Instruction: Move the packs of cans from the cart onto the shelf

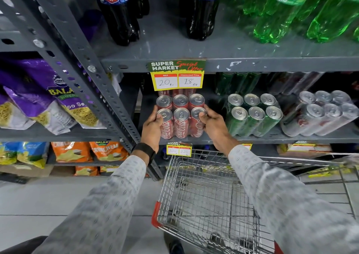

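Observation:
A shrink-wrapped pack of red cola cans (181, 121) stands at the front of the middle grey shelf (291, 137), below a yellow price tag. My left hand (152, 128) grips its left side and my right hand (212, 124) grips its right side, thumbs on the can tops. To its right on the same shelf stand a pack of green cans (252, 117) and a pack of silver cans (322, 113). The wire cart (209, 197) sits below my arms, and no packs show in its basket.
Large dark cola bottles (118, 12) and green bottles (287, 10) stand on the shelf above. Purple snack bags (38, 98) and orange chip bags (87, 150) fill the left rack. A slotted grey upright (93, 74) divides the two racks. Grey floor lies beneath.

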### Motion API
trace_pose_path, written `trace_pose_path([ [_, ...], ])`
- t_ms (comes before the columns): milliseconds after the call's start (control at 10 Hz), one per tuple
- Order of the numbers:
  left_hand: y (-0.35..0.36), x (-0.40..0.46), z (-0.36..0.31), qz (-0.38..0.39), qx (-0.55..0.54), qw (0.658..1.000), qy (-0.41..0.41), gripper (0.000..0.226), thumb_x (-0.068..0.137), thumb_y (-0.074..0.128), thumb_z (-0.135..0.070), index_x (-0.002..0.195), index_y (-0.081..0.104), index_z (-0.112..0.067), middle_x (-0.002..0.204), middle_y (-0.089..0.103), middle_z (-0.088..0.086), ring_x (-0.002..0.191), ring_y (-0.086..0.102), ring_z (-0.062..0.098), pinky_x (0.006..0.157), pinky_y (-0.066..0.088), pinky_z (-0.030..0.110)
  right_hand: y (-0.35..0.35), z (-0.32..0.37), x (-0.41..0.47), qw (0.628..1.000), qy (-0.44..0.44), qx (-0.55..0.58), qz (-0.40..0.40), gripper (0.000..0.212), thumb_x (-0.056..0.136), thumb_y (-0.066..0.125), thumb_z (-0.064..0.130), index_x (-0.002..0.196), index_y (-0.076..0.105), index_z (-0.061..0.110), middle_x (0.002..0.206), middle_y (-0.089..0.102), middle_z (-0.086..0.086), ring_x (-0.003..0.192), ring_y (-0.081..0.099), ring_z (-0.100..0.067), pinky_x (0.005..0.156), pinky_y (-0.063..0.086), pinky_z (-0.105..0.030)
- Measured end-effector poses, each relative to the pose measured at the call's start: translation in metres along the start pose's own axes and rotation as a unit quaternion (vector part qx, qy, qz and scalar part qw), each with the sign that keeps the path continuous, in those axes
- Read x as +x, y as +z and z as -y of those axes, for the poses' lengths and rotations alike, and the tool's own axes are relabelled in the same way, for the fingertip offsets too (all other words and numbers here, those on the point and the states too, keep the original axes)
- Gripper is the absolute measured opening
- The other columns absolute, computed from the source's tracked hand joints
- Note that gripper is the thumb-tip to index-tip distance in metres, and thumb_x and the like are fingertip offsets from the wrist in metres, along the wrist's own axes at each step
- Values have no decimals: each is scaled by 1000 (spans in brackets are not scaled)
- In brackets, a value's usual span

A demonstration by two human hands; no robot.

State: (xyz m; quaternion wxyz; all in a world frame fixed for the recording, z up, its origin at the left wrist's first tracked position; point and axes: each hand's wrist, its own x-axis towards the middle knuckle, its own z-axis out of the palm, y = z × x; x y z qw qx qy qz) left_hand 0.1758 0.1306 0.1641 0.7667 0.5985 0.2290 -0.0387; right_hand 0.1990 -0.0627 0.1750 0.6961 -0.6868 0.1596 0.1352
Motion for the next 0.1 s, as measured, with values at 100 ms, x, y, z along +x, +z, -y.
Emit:
trace_pose_path([
  [100,1,-6,3,-21,32,999,3,60,104,51,-28,160,29,-28,160,47,1,146,46,22,124,35,45,1,3,-10,1000,3,-4,-8,63,99,60,22,156,33,23,154,51,2,121,58,-7,115,40,-33],
])
